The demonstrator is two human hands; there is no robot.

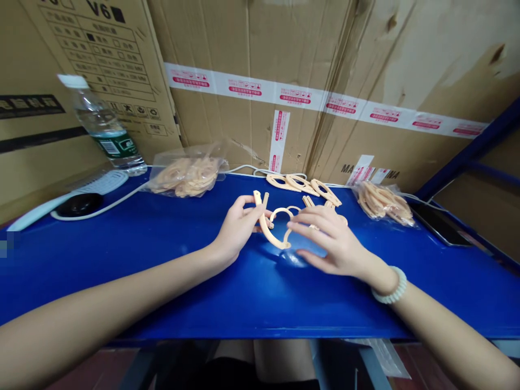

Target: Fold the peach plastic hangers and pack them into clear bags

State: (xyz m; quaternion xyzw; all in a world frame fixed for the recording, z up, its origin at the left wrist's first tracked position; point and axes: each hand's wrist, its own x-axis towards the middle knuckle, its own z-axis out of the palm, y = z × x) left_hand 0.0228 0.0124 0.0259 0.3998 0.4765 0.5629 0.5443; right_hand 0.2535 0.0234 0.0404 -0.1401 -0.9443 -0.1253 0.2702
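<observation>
My left hand pinches a beige curved piece between thumb and fingers and holds it just above the blue table. The piece bends into an open ring, with a joint low on its right side. My right hand hovers at the ring's right side, fingers spread and slightly blurred; I cannot tell whether a fingertip touches it. Behind that hand lie more beige parts, partly covered by its fingers. Farther back, several teardrop-shaped beige pieces rest in a row.
Clear bags of beige parts lie at the left and right. A water bottle, a pale fly swatter and a black mouse-like object are at far left. A dark phone lies right. Cardboard stands behind the blue table.
</observation>
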